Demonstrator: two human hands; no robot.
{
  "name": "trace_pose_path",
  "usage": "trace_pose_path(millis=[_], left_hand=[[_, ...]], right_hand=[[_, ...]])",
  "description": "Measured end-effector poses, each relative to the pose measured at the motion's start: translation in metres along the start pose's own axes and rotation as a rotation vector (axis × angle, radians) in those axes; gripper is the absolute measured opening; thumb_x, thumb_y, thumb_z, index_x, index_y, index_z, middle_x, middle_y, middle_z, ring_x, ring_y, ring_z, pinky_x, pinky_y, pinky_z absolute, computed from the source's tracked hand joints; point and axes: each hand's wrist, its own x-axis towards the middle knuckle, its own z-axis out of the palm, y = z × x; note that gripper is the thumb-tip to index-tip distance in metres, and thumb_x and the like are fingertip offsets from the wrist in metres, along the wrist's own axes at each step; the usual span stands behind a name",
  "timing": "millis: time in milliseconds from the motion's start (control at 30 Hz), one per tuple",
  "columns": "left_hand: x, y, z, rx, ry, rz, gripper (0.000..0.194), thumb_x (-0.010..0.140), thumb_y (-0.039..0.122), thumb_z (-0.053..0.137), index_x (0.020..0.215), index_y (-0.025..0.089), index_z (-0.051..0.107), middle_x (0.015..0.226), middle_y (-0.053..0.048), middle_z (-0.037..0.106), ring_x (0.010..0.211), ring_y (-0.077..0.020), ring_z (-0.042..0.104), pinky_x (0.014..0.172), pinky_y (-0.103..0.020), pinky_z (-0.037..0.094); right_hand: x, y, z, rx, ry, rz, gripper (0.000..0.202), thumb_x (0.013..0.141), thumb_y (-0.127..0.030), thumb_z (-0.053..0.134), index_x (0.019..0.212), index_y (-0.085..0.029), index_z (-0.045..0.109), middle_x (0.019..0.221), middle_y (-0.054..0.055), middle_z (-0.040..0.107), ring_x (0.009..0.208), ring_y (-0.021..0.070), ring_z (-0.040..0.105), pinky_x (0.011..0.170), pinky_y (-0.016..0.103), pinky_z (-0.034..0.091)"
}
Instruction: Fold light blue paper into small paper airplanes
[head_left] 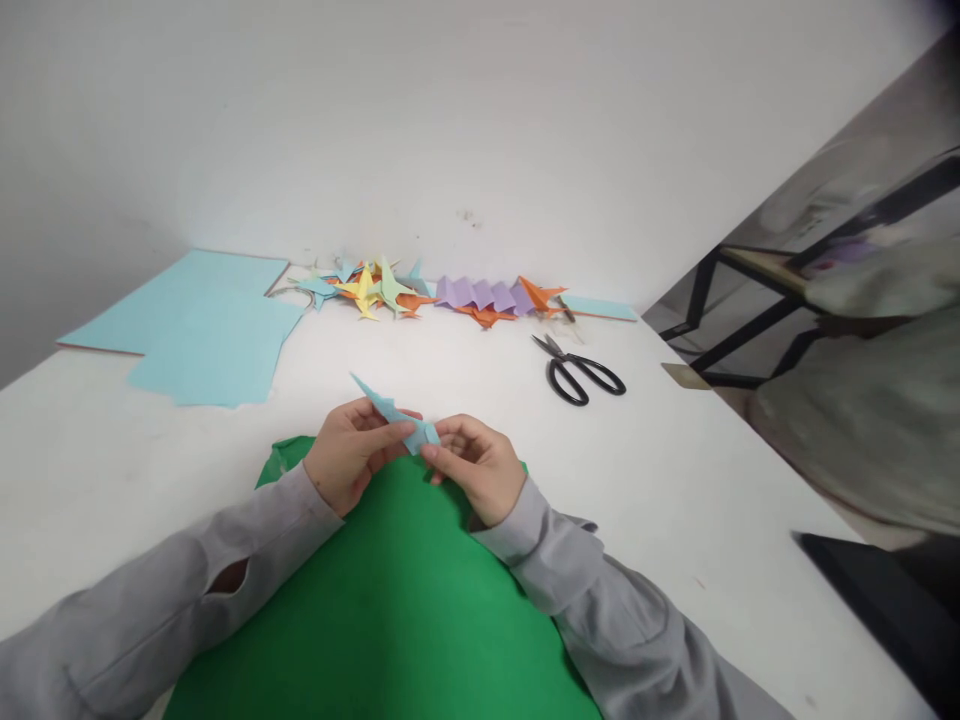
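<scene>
A small piece of folded light-blue paper is held above the table's front edge, one long thin point reaching up to the left. My left hand pinches its middle between thumb and fingers. At the paper's lower right end, my right hand closes thumb and fingertips on a small folded flap. Both hands are above a green cloth that spreads in front of me. The fingers partly cover the paper, so its full shape is hidden.
Light-blue sheets lie at the left. Along the wall are folded paper figures, a purple zigzag-folded paper and a blue strip. Black-handled scissors rest right of centre. Beyond the table's right edge, a person sits, blurred.
</scene>
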Motion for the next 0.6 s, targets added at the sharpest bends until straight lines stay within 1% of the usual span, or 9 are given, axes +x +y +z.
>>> trace_pose_path(millis=[133,200,233,300,367,400,467,500,600], left_hand=[[0.001,0.002,-0.001,0.049,0.019,-0.021,0.023,0.053,0.015,0.074,0.072,0.011,0.062,0.073,-0.003,0.067,0.069,-0.0131,0.061,0.071,-0.028,0.047],[0.004,0.008,-0.004,0.131,0.022,0.038,0.032,0.051,0.014,0.074,0.08,0.012,0.061,0.079,-0.004,0.066,0.076,-0.016,0.061,0.075,-0.031,0.047],[0.006,0.011,-0.006,0.197,0.037,0.11,0.035,0.053,0.016,0.073,0.086,0.013,0.06,0.084,-0.005,0.065,0.081,-0.0179,0.06,0.077,-0.033,0.046],[0.008,0.02,-0.011,0.362,0.168,0.402,0.039,0.055,0.02,0.072,0.092,0.017,0.058,0.098,-0.006,0.061,0.095,-0.0203,0.056,0.082,-0.034,0.044],[0.008,0.026,-0.014,0.66,0.218,0.64,0.036,0.057,0.023,0.071,0.092,0.02,0.06,0.109,-0.007,0.058,0.105,-0.0225,0.05,0.091,-0.036,0.037],[0.007,0.028,-0.014,0.819,0.155,0.685,0.031,0.058,0.024,0.07,0.088,0.021,0.063,0.108,-0.007,0.059,0.105,-0.0231,0.05,0.095,-0.037,0.033],[0.003,0.028,-0.013,1.086,-0.007,0.682,0.022,0.062,0.026,0.067,0.084,0.023,0.066,0.094,-0.005,0.066,0.096,-0.0218,0.056,0.102,-0.041,0.02],[0.001,0.027,-0.011,1.169,-0.055,0.667,0.021,0.064,0.027,0.066,0.084,0.024,0.067,0.089,-0.003,0.067,0.091,-0.021,0.057,0.103,-0.043,0.015],[-0.002,0.022,-0.007,1.228,-0.193,0.59,0.013,0.071,0.027,0.059,0.079,0.026,0.069,0.074,-0.001,0.069,0.073,-0.0175,0.059,0.098,-0.041,0.023]], right_hand=[[0.002,-0.002,-0.002,-0.038,0.092,-0.05,0.027,0.058,-0.038,0.071,0.063,-0.015,0.057,0.051,-0.002,0.058,0.043,0.0089,0.051,0.043,0.023,0.044],[0.004,-0.003,-0.005,-0.037,0.128,-0.044,0.029,0.057,-0.04,0.072,0.063,-0.016,0.057,0.051,-0.001,0.059,0.042,0.0098,0.051,0.043,0.024,0.044],[0.005,-0.002,-0.006,-0.039,0.148,-0.042,0.029,0.056,-0.04,0.072,0.063,-0.016,0.057,0.05,-0.001,0.059,0.042,0.0104,0.052,0.043,0.024,0.044],[0.007,-0.001,-0.008,-0.079,0.197,-0.062,0.028,0.056,-0.039,0.072,0.064,-0.017,0.058,0.049,-0.001,0.059,0.043,0.0116,0.052,0.043,0.024,0.043],[0.006,0.001,-0.01,-0.174,0.234,-0.119,0.022,0.059,-0.035,0.07,0.066,-0.017,0.061,0.052,0.0,0.06,0.045,0.0121,0.052,0.045,0.025,0.043],[0.006,0.002,-0.01,-0.235,0.24,-0.156,0.018,0.061,-0.033,0.069,0.067,-0.017,0.063,0.054,0.0,0.061,0.046,0.012,0.052,0.045,0.025,0.042],[0.003,0.001,-0.008,-0.358,0.224,-0.243,0.012,0.066,-0.029,0.066,0.07,-0.018,0.066,0.057,0.001,0.061,0.047,0.0116,0.05,0.045,0.025,0.04],[0.001,0.0,-0.007,-0.409,0.206,-0.287,0.01,0.067,-0.027,0.064,0.071,-0.018,0.067,0.057,0.001,0.061,0.046,0.0114,0.049,0.045,0.025,0.039],[-0.004,-0.004,-0.004,-0.486,0.126,-0.386,0.008,0.071,-0.024,0.061,0.07,-0.019,0.067,0.062,0.002,0.062,0.049,0.0119,0.05,0.047,0.025,0.04]])
